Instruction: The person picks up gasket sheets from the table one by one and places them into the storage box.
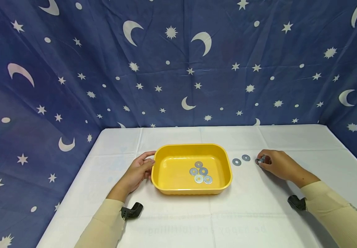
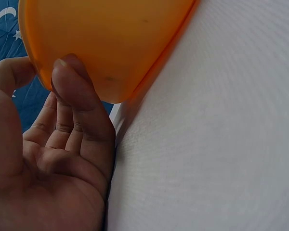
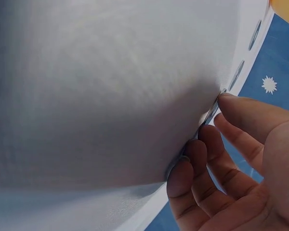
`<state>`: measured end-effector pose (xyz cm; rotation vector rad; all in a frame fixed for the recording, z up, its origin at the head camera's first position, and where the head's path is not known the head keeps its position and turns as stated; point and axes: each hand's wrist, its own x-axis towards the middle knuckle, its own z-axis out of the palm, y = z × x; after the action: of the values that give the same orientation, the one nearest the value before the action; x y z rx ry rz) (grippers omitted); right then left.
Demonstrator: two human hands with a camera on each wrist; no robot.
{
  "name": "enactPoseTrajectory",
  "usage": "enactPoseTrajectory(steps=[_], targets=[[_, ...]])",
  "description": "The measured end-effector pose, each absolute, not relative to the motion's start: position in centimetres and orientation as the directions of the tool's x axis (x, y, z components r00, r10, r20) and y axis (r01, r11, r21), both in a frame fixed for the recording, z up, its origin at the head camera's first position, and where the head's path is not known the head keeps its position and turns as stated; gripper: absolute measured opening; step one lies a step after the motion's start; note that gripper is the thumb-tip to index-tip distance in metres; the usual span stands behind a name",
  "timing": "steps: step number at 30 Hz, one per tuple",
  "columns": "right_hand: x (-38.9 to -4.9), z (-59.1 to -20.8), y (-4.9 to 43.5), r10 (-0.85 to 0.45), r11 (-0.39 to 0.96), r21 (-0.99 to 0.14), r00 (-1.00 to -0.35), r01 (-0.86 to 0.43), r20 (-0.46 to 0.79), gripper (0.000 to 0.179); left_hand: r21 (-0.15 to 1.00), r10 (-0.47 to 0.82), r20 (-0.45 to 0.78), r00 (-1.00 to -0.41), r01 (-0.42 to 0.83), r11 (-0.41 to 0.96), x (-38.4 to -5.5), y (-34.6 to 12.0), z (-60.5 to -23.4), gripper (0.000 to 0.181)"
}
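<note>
A yellow rectangular tray [image 1: 172,187] sits on the white-covered table, with several flat metal washers [image 1: 198,178] lying toward the right of its floor. My left hand [image 1: 137,172] holds the tray's left end, thumb and fingers at its rim and outer wall. To the right of the tray, my right hand [image 1: 278,164] pinches a metal washer [image 3: 213,109] between thumb and fingertips, close down at the cloth. The fingers partly cover that washer. Two loose washers, a nearer one [image 1: 236,162] and a farther one [image 1: 246,157], lie flat between the tray and this hand.
A white cloth [image 1: 178,220] with creases covers the table. Blue fabric [image 1: 153,75] printed with moons and stars hangs behind and along both sides. Black wrist mounts, a left one [image 1: 132,210] and a right one [image 1: 297,203], sit at the cream sleeves.
</note>
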<state>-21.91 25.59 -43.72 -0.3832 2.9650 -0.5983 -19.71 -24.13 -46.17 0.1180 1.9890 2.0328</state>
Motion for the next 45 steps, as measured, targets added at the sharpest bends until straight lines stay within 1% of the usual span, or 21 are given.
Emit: enactPoseTrajectory(steps=[10,17,26,36,45], targets=[[-22.2,-43.8,25.5,-0.249,0.892,-0.406,-0.966,-0.200,-0.071,0.023,0.988,0.266,-0.149,-0.952,-0.155,-0.001,-19.7,-24.2,-46.3,0.051],[-22.5,-43.3,25.5,-0.256,0.888,-0.423,-0.957,-0.179,-0.133,0.027,0.989,0.269,-0.144,-0.952,-0.147,0.009,-19.7,-24.2,-46.3,0.052],[-23.2,-43.1,25.8,-0.272,0.878,-0.452,-0.942,-0.159,-0.198,0.027,0.988,0.264,-0.148,-0.953,-0.151,0.010,-19.6,-24.3,-46.2,0.051],[-23.3,-43.0,25.9,-0.268,0.875,-0.464,-0.937,-0.140,-0.224,0.027,0.989,0.263,-0.148,-0.953,-0.149,0.015,-19.5,-24.3,-46.1,0.050],[-23.3,-43.1,25.9,-0.255,0.871,-0.473,-0.945,-0.133,-0.204,0.031,0.988,0.260,-0.154,-0.953,-0.155,0.018,-19.7,-24.3,-46.2,0.051]])
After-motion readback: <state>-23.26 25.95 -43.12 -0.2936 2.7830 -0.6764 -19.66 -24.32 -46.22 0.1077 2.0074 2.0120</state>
